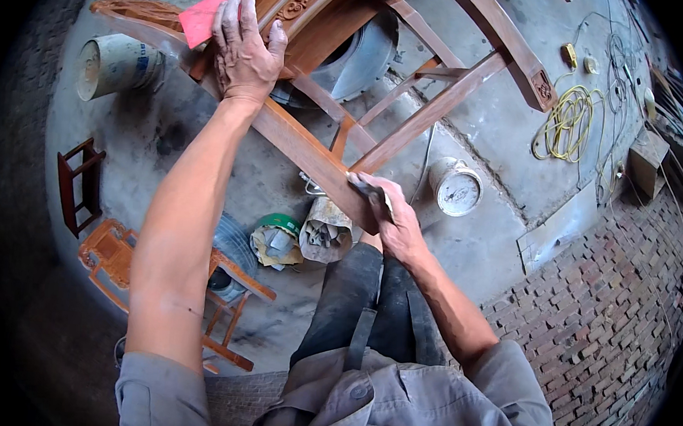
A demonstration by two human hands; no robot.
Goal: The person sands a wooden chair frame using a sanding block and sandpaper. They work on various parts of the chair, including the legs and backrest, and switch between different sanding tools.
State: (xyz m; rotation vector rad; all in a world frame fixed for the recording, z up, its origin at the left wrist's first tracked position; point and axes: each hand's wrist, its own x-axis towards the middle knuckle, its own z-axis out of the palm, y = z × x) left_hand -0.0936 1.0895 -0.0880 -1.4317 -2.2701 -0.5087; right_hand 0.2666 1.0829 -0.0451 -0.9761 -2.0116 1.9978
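A brown wooden chair with carved panels lies tipped before me, one long straight member running from upper left toward my lap. My left hand rests on its upper part, fingers stretched out flat. Beneath and beside those fingers lies a pink sheet, partly covered by them. Lower down, my right hand is closed around a dark, flat folded pad, pressed to the near end of the straight member. Whether the pad is sandpaper I cannot tell. Pale dust coats both hands.
A round metal-looking disc shows behind the chair. Buckets stand at left and right. Close to my legs are a green-rimmed tub and a scrap-filled sack. Small wooden chairs and yellow cable lie farther off.
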